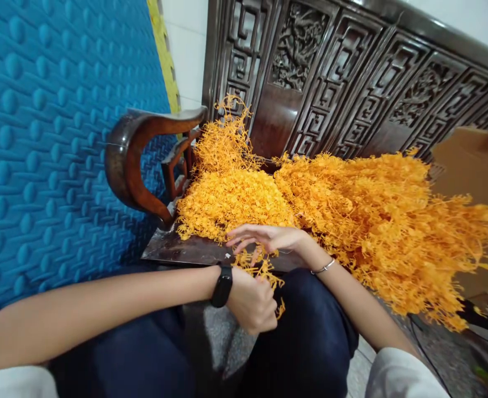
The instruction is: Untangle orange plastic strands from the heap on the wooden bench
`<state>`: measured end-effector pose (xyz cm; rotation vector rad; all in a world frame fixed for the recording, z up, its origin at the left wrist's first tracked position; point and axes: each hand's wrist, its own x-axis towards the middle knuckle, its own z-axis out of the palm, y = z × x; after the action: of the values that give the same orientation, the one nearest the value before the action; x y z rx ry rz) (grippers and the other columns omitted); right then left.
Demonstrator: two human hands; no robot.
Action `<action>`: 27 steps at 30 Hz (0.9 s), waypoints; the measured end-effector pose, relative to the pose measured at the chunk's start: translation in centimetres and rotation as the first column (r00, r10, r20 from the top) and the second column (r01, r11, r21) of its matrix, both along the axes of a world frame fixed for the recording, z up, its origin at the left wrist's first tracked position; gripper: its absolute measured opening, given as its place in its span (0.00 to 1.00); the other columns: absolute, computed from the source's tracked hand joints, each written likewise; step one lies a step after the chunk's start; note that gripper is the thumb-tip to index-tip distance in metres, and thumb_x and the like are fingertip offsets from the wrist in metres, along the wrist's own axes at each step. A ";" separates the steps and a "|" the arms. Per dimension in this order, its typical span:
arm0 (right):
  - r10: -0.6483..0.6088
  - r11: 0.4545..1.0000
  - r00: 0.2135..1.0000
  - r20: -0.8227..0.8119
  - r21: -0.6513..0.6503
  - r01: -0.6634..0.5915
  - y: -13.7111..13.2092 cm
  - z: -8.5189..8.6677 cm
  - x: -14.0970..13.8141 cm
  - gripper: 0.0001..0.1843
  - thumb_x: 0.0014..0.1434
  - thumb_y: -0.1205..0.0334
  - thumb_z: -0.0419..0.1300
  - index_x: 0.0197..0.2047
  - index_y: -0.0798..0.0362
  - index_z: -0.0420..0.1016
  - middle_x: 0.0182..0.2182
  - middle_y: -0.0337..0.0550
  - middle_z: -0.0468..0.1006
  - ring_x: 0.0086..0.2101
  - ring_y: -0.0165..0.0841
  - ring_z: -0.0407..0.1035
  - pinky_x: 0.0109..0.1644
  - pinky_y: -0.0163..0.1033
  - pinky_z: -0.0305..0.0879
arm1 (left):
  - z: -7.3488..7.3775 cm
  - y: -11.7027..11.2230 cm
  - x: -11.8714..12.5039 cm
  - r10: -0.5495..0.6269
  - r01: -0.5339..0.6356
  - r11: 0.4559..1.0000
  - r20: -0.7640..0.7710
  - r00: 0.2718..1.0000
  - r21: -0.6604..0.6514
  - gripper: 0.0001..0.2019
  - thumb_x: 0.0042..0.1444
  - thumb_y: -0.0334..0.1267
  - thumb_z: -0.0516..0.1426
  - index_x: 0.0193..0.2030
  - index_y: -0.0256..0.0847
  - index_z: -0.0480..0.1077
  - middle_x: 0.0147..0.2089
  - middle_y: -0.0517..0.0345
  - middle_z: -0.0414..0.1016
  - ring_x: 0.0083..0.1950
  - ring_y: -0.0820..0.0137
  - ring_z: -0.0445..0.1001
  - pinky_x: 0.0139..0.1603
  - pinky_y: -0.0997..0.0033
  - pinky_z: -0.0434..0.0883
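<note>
A big heap of orange plastic sprigs (351, 210) lies on a dark carved wooden bench (194, 251). My left hand (252, 301), with a black watch at the wrist, is closed round a small bunch of orange sprigs (264, 271) above my lap. My right hand (268, 239), with a thin bracelet at the wrist, hovers just above that bunch at the bench's front edge. Its fingers are spread and point left, with their tips touching the sprigs.
A blue padded mat (53, 138) stands at the left beside the bench's curved armrest (131, 160). The carved backrest (351, 72) rises behind the heap. A brown cardboard box (471, 166) sits at the far right. My dark trousers (310, 337) fill the foreground.
</note>
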<state>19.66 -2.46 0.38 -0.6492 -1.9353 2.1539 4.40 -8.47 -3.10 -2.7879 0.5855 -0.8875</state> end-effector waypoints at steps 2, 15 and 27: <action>0.016 0.999 0.999 0.038 0.041 -0.018 -0.1 -0.3 -0.3 0.40 0.44 0.61 0.68 0.59 0.50 0.59 0.56 0.53 0.64 0.49 0.33 0.65 0.43 0.35 0.69 | -1.7 0.0 0.4 -0.047 0.039 0.987 0.048 0.998 0.157 0.09 0.50 0.29 0.53 0.21 0.40 0.69 0.16 0.55 0.64 0.18 0.68 0.60 0.17 0.68 0.52; -0.719 0.588 0.361 -0.594 -0.243 0.771 -1.0 3.5 -0.5 0.16 0.39 0.74 0.62 0.33 0.48 0.73 0.33 0.33 0.72 0.33 0.20 0.67 0.34 0.23 0.65 | 2.3 0.6 -2.7 0.043 -0.153 0.978 0.586 0.809 0.140 0.06 0.52 0.48 0.54 0.37 0.60 0.70 0.48 0.71 0.75 0.49 0.66 0.70 0.47 0.61 0.66; -0.572 0.732 0.398 -0.717 -0.227 0.642 -0.5 2.6 0.8 0.15 0.38 0.77 0.58 0.30 0.51 0.71 0.27 0.34 0.69 0.27 0.20 0.63 0.25 0.22 0.62 | 3.8 10.0 -4.4 0.424 -0.295 0.271 -0.162 0.891 -0.916 0.40 0.50 0.47 0.57 0.66 0.34 0.47 0.69 0.38 0.44 0.68 0.51 0.45 0.65 0.48 0.46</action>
<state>20.47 -2.92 2.95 -0.2711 -1.0578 1.4629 -0.03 1.51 0.72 -3.4435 -0.9569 -1.6158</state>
